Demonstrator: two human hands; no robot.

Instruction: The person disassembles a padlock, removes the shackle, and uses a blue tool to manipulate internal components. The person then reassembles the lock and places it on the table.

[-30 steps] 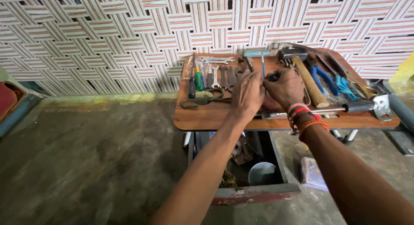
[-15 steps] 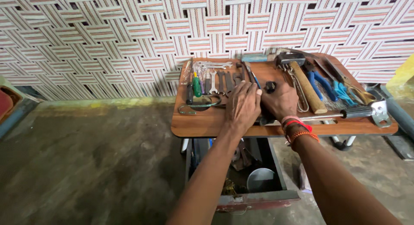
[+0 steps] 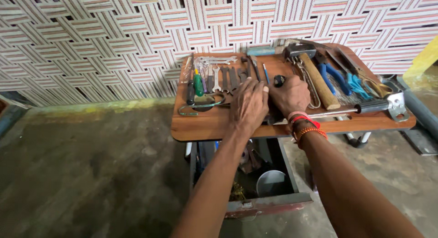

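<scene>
Head view: both hands (image 3: pixel 269 101) rest on spanners (image 3: pixel 226 77) pointing toward the wall.

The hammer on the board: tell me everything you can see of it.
The hammer lies flat on the wooden board, right of the right hand. It has a dark metal head at the far end, near the patterned wall, and a thick, pale wooden handle that runs toward the camera and slightly rightward. A metal loop lies along its left side and blue-handled pliers lie to its right. No hand touches it.
</scene>
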